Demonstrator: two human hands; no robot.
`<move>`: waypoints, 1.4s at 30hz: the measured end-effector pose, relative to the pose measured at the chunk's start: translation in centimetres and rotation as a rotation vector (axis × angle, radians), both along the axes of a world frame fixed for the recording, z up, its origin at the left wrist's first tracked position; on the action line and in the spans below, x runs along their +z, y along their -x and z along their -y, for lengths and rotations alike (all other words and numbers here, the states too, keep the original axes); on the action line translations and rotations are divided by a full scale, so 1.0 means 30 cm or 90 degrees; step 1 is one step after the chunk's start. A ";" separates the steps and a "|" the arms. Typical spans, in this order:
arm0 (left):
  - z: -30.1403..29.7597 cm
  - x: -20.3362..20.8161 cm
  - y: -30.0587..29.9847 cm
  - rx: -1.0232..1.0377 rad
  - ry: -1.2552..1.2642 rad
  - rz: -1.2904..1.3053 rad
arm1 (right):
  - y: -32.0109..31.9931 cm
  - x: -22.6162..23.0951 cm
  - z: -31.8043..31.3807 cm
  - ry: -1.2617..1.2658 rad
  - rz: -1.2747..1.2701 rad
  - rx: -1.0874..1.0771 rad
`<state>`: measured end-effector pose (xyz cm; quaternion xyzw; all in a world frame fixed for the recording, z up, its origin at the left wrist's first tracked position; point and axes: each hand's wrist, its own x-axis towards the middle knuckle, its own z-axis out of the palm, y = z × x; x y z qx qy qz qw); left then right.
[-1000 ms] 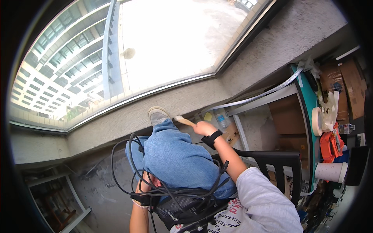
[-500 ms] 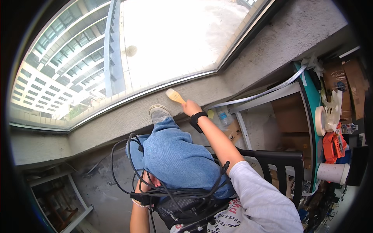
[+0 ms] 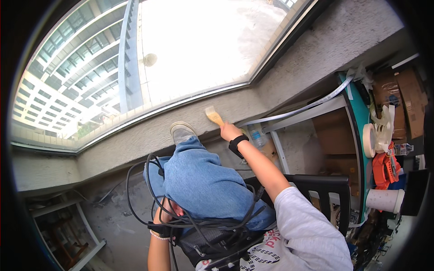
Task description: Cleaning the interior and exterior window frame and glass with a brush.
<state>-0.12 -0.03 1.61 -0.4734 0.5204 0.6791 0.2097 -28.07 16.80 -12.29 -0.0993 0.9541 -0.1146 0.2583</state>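
Note:
My right hand (image 3: pixel 230 131) is closed round the handle of a flat wooden paintbrush (image 3: pixel 214 117). The brush's pale bristles point up and left, over the concrete ledge (image 3: pixel 135 128) under the window. Whether they touch the concrete I cannot tell. On that same ledge rests a beige-and-grey shoe (image 3: pixel 181 133), to the left of the brush, with the blue-jeaned leg (image 3: pixel 199 178) bent up behind it. My left hand (image 3: pixel 165 211) is low beside the leg, behind loops of black cable (image 3: pixel 149 195); its fingers are mostly hidden.
A large window (image 3: pixel 190 49) spans the far side. To the right stand a black chair (image 3: pixel 323 184) and a green-topped table (image 3: pixel 357 113) with a tape roll (image 3: pixel 369 140), orange straps (image 3: pixel 385 170) and a white cup (image 3: pixel 384 200). A plastic bottle (image 3: pixel 257 137) is beyond my right wrist.
The brush in my right hand has shifted right along the ledge and tilted more upright. My left hand stays beside the leg.

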 end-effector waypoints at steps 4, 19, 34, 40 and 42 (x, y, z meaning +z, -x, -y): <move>-0.007 -0.010 -0.004 0.015 -0.036 -0.014 | -0.057 -0.010 -0.043 0.058 -0.038 0.029; 0.003 -0.060 -0.017 -0.030 -0.035 -0.005 | -0.196 0.053 -0.113 -0.009 -0.001 0.035; 0.012 -0.079 -0.026 -0.023 -0.035 0.006 | -0.083 0.047 -0.014 0.383 0.007 0.006; -0.002 -0.053 0.003 -0.059 -0.027 0.061 | 0.009 -0.090 0.071 0.287 -0.041 -0.026; 0.001 -0.059 -0.010 -0.048 -0.019 0.051 | -0.013 -0.098 0.096 0.270 -0.026 -0.027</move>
